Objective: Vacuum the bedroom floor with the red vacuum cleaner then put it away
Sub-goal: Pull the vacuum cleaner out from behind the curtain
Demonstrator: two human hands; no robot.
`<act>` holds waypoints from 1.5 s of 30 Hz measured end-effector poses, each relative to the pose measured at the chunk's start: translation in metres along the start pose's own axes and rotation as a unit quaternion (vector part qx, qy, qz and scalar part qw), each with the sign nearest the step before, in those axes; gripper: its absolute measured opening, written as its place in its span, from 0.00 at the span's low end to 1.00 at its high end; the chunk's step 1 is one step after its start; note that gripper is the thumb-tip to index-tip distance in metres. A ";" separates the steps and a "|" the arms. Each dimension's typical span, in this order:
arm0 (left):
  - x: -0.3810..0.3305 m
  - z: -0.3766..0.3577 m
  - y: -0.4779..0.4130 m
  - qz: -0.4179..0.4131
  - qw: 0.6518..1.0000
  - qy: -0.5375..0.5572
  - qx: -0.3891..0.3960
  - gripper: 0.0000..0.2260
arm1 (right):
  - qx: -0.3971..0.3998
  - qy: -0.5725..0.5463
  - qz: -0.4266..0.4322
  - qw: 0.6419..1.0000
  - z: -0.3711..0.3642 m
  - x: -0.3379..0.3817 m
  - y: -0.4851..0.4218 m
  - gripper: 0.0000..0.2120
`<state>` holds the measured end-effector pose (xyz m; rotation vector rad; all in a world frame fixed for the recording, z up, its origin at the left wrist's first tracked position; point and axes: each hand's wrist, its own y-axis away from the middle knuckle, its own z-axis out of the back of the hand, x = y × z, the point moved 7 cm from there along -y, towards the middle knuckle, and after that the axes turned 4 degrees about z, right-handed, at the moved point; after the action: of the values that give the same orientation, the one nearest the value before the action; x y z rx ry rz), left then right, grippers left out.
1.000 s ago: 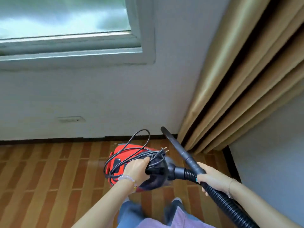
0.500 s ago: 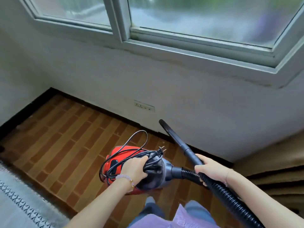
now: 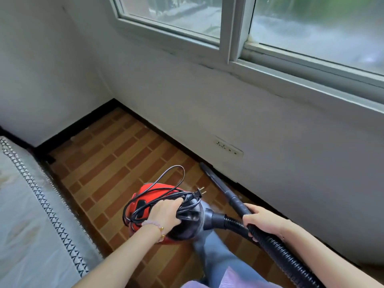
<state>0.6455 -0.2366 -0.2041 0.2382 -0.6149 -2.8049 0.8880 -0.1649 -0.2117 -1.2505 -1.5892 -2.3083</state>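
Stands in blue jeans [image 3: 216, 252] at the bottom edge of the view. Grips the black top handle of the red vacuum cleaner [image 3: 149, 192] with the left hand [image 3: 164, 213], a bead bracelet [image 3: 151, 223] at the wrist, fingers curled round both the handle and the coiled black cord [image 3: 174, 193], with the plug [image 3: 199, 193] poking out just beyond the knuckles, prongs bare. Wraps the right hand [image 3: 261, 221] tightly round the ribbed black hose [image 3: 276, 252] where it meets the grey wand [image 3: 224, 190], with the wand slanting away toward the skirting. Holds the cleaner just ahead of the legs, over the brown brick-pattern floor [image 3: 116, 163], between the patterned bed [image 3: 25, 215] on the left and the white wall on the right; cannot tell whether its base touches the floor. Faces, farther off, a wall socket [image 3: 228, 147] low on that wall and, above it, a grey-framed window [image 3: 234, 38].
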 end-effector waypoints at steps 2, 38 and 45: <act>0.014 -0.001 -0.015 0.013 1.000 0.011 0.012 0.14 | 0.009 0.014 0.001 1.000 0.002 0.015 -0.021 0.19; 0.300 -0.231 -0.220 0.420 0.785 0.445 0.091 0.11 | 0.057 0.329 0.052 0.941 -0.126 0.217 -0.518 0.21; 0.354 -0.304 -0.266 0.448 0.746 0.484 0.090 0.26 | 0.081 0.345 0.063 0.933 -0.206 0.212 -0.637 0.23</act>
<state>0.3156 -0.2219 -0.6272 1.0215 -0.5012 -1.3859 0.3251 0.0407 -0.5774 -0.3991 -1.3468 -2.1252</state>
